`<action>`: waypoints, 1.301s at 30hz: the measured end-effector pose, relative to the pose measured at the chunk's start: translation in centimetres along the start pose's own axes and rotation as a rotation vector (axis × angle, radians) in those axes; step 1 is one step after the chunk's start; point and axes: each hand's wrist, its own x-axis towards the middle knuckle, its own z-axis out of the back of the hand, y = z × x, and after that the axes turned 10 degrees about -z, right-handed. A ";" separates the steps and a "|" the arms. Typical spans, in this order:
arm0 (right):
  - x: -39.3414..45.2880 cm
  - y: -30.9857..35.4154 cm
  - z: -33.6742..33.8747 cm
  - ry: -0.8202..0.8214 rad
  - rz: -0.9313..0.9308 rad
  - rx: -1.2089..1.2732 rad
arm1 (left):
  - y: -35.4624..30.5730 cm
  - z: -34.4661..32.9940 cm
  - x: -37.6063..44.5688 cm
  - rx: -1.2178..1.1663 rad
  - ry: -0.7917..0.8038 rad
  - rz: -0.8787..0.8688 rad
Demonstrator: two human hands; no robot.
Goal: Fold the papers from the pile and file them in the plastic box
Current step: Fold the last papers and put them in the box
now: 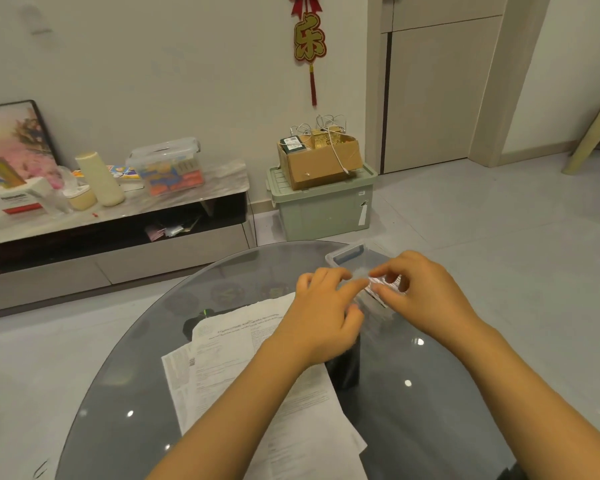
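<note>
Pile of papers [257,386] lying unfolded on the glass tabletop [118,393], toward the left, several printed sheets overlapping. Just right of the pile's far end, left hand [321,317] raised, fingers curled toward a small folded paper [378,289], apparently pinching its near edge, though blurred. Right hand [420,292] opposite, thumb and forefinger pinched on the same folded piece. Directly behind both hands, clear plastic box [352,254] at the far edge of the tabletop, contents impossible to make out. Judging by this: one sheet folded small and about ready for filing; most of the pile untouched, so plenty left.
</note>
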 end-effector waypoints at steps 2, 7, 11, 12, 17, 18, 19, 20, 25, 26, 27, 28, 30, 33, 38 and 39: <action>-1.4 1.2 -0.5 0.044 0.082 0.016 | -0.4 0.9 -2.7 -0.006 0.014 0.045; -4.8 3.5 -2.5 0.210 0.247 -0.038 | -1.2 2.1 -9.0 -0.032 0.114 0.233; -6.7 3.9 -4.1 0.338 0.334 -0.109 | -1.5 2.2 -13.2 -0.008 0.217 0.283; -7.1 4.0 -4.5 0.374 0.343 -0.122 | -1.4 2.1 -14.1 -0.004 0.244 0.287; -8.0 3.9 -5.2 0.502 0.397 -0.188 | -0.5 1.3 -17.0 -0.057 0.402 0.317; -8.4 3.8 -5.7 0.555 0.405 -0.204 | -0.4 0.7 -17.9 -0.099 0.433 0.328; -8.5 3.9 -5.8 0.585 0.417 -0.208 | -0.2 0.7 -18.1 -0.111 0.459 0.328; -8.7 3.7 -6.0 0.618 0.427 -0.215 | 0.0 0.5 -18.4 -0.118 0.482 0.323; -8.9 3.2 -6.4 0.712 0.485 -0.287 | 0.2 0.1 -17.9 -0.095 0.538 0.296; -9.0 3.1 -6.4 0.741 0.481 -0.290 | 0.1 0.1 -17.8 -0.093 0.542 0.297; -9.1 3.0 -6.5 0.770 0.483 -0.292 | 0.1 0.1 -17.7 -0.092 0.545 0.295; -9.2 3.0 -6.6 0.799 0.487 -0.297 | 0.0 0.1 -17.6 -0.095 0.547 0.296; -9.4 3.1 -6.7 0.839 0.493 -0.308 | 0.0 0.1 -17.5 -0.094 0.560 0.294; -9.5 3.1 -6.7 0.862 0.492 -0.296 | 0.0 0.0 -17.5 -0.082 0.584 0.283; -9.8 3.3 -6.8 0.855 0.515 -0.247 | -0.3 0.0 -17.6 -0.099 0.588 0.269; -9.9 3.4 -6.9 0.856 0.524 -0.240 | -0.3 0.0 -17.6 -0.095 0.589 0.269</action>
